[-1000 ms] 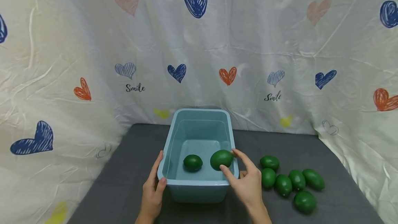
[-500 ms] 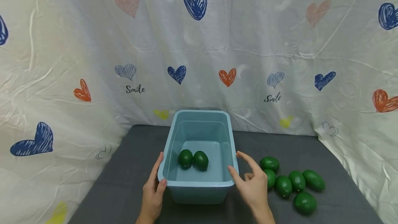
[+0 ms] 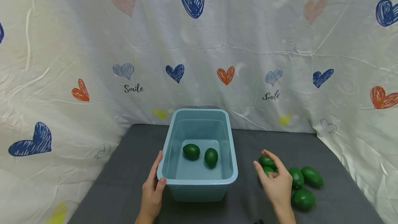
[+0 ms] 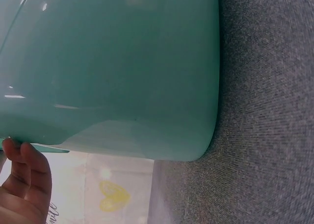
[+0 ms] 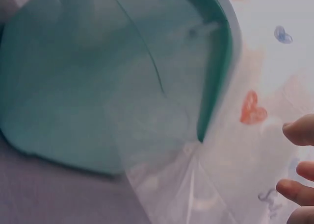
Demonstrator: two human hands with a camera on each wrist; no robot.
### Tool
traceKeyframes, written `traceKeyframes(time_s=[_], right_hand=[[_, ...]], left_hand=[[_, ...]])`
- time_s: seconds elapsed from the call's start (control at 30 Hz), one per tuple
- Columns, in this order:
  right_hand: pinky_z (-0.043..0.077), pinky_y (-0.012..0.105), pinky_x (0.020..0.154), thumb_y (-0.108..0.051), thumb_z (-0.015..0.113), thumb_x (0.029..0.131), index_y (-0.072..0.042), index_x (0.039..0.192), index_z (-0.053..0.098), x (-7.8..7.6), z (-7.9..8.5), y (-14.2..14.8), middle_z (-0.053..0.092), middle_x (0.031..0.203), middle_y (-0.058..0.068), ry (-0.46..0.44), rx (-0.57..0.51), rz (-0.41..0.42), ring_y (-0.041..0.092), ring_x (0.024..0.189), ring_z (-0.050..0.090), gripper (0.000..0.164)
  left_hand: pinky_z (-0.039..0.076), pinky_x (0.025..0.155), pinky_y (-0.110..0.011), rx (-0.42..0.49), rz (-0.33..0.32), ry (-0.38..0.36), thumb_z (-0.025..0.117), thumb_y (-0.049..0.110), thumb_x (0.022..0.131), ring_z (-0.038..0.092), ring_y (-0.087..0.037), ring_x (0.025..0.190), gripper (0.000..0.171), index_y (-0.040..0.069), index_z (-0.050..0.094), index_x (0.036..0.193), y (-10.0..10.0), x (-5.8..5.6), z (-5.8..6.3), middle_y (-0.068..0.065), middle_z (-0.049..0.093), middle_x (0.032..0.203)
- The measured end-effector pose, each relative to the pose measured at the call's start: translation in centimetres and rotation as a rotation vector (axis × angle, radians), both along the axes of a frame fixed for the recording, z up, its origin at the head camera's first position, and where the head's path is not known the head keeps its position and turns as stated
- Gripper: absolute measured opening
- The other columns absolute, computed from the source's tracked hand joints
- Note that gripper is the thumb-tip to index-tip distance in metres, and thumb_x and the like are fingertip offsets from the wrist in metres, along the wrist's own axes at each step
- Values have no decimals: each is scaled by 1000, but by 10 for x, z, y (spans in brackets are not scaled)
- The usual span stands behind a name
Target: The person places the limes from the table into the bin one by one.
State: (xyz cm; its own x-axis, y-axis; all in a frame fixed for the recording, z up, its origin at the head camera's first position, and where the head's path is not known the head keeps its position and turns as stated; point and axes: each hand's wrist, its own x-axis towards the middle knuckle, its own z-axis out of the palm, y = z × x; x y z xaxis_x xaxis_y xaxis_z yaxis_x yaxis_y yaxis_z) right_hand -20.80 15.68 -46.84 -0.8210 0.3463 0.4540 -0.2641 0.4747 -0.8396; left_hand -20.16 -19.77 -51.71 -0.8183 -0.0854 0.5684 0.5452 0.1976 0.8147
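A light blue plastic bin [image 3: 201, 182] stands upright on the dark table in the head view. Two smooth, dark green oval fruits, one on the left [image 3: 191, 151] and one on the right [image 3: 211, 157], lie apart on its floor. My left hand [image 3: 152, 189] holds the bin's near left corner, thumb at the front rim and fingers along the side. To the right of the bin, my right hand [image 3: 276, 182] has thumb and fingers spread with nothing between them. It overlaps part of a group of matching green fruits [image 3: 303, 199], hiding some of them.
Grey-black cloth [image 3: 136, 168] covers the table. Behind it hangs a white curtain [image 3: 199, 54] printed with hearts and "Smile". A small black object [image 3: 259, 222] shows at the bottom edge of the head view.
My right hand let go of a green fruit inside the bin, then moved right toward the loose fruits. The two fruits in the bin rolled and drew apart. My left hand stays on the rim.
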Motion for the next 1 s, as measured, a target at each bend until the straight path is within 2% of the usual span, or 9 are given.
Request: traceKeyframes(time_s=[0.1,0.27,0.53,0.67,0.77,0.83,0.9,1.0], right_hand=[[28,22,32,-22,84,94,-22,137,71,2,-2,11,73,132,-3,-18,4,-36,0,29,24,45],[27,23,32,-24,85,93,-19,136,72,6,-9,27,73,131,2,-36,47,-114,0,29,22,46],[31,27,34,-32,85,93,-17,135,72,15,-22,39,73,130,6,-152,71,-223,8,29,26,46],[31,29,35,-33,85,93,-17,135,72,18,-29,42,73,131,9,-211,80,-255,10,30,27,47],[33,31,37,-34,85,93,-16,136,71,20,-34,45,73,131,14,-261,92,-265,13,32,29,49],[34,32,38,-34,85,92,-15,136,71,21,-38,47,76,122,16,-289,105,-275,15,34,30,50],[35,32,40,-36,85,92,-14,137,70,23,-43,48,77,98,18,-321,121,-282,16,35,31,52],[35,33,40,-38,86,91,-14,137,70,22,-49,50,58,63,12,-343,143,-288,16,36,32,54]], left_hand=[[33,113,-11,-3,-1,5,48,-4,104,35,-4,154,68,15,33,168,0,0,1,-9,33,173],[33,114,-12,-5,-4,-16,47,-3,105,34,-5,155,69,17,32,169,0,1,3,-8,32,173],[33,115,-12,1,-2,-12,48,-4,105,33,-6,156,68,16,33,168,0,1,3,-8,33,173],[33,114,-12,-12,6,2,48,-3,105,34,-5,155,68,17,33,168,-1,0,5,-5,33,173],[33,114,-11,-11,5,7,48,-4,105,34,-4,155,68,16,33,168,-2,0,4,-9,33,173],[33,114,-11,-11,3,11,48,-5,104,35,-4,154,68,14,33,168,-2,0,2,-13,33,173],[34,113,-11,-10,1,12,48,-6,104,35,-3,154,68,13,33,168,-1,1,1,-16,32,172],[34,113,-11,-1,-5,8,48,-5,105,35,-3,154,68,15,32,168,0,-1,2,-13,32,173]])
